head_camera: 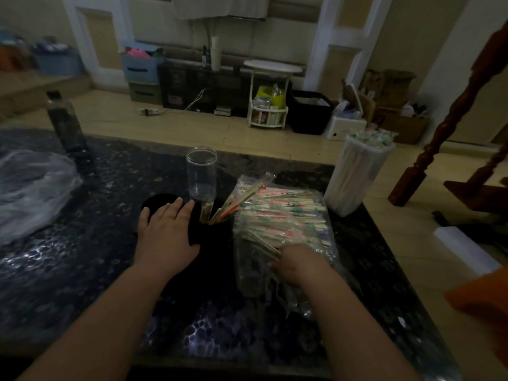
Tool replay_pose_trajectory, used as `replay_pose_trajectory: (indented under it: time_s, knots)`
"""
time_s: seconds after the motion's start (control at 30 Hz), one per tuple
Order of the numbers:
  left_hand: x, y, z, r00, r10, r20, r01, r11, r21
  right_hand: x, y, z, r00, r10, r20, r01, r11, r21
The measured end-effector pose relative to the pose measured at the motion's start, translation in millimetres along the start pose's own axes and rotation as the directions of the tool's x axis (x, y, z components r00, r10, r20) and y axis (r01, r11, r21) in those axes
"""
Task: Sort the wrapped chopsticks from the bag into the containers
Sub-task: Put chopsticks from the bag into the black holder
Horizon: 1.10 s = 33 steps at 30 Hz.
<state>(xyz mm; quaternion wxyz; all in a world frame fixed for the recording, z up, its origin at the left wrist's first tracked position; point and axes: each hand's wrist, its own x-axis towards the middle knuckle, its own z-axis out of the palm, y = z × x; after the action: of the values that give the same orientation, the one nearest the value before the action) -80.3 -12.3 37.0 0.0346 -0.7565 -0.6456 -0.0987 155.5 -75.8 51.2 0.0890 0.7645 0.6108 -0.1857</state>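
Where the clear bag [308,243] lies on the dark tabletop [82,270], right of centre, it's packed w/ wrapped chopsticks [277,207] lying flat. R grip [294,264] sits at the bag's near end, among the stick ends. Its fingers are tucked under, so can't tell if they've got hold of any. Just left of the bag, a black container [214,240] has a few wrapped pairs sticking up, tilted. L grip [167,229] lies flat on its left side, fingers straight, holding nothing. Behind: clear jar [201,171], upright. Far right: tall white container [354,174], crammed w/ sticks. Far left: crumpled plastic [33,188].
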Motion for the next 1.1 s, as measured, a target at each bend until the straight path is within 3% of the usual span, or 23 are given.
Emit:
replay_pose_trajectory:
  time_s: [0.3, 0.53, 0.8, 0.87, 1.0, 1.1]
  knots:
    - [0.6, -1.0, 2.0, 1.000, 0.006, -0.008, -0.006, 1.000, -0.016, -28.0, 5.1, -45.7, 0.997, -0.057, 0.051, 0.058, 0.998, -0.006]
    - [0.6, -1.5, 3.1, 1.000, 0.009, -0.010, -0.009, 1.000, -0.012, -44.7, 1.2, -68.5, 0.949, -0.120, -0.291, 0.093, 0.990, -0.105]
    - [0.8, -2.0, 3.9, 1.000, 0.009, -0.021, -0.009, 1.000, -0.027, -54.0, -5.6, -74.7, 0.734, -0.138, -0.665, 0.098, 0.990, -0.097]
    - [0.5, -1.8, 4.3, 1.000, 0.009, -0.022, -0.009, 1.000, -0.018, -51.3, -3.3, -71.7, 0.629, -0.120, -0.768, 0.123, 0.991, -0.054]
    - [0.4, -1.6, 4.2, 1.000, 0.007, -0.018, -0.007, 1.000, -0.009, -34.5, 0.4, -65.2, 0.363, -0.141, -0.921, 0.313, 0.950, -0.022]
    - [0.9, -1.8, 3.9, 1.000, 0.006, -0.018, -0.006, 1.000, -0.009, -17.4, 0.9, -61.1, 0.370, -0.157, -0.916, 0.279, 0.959, -0.051]
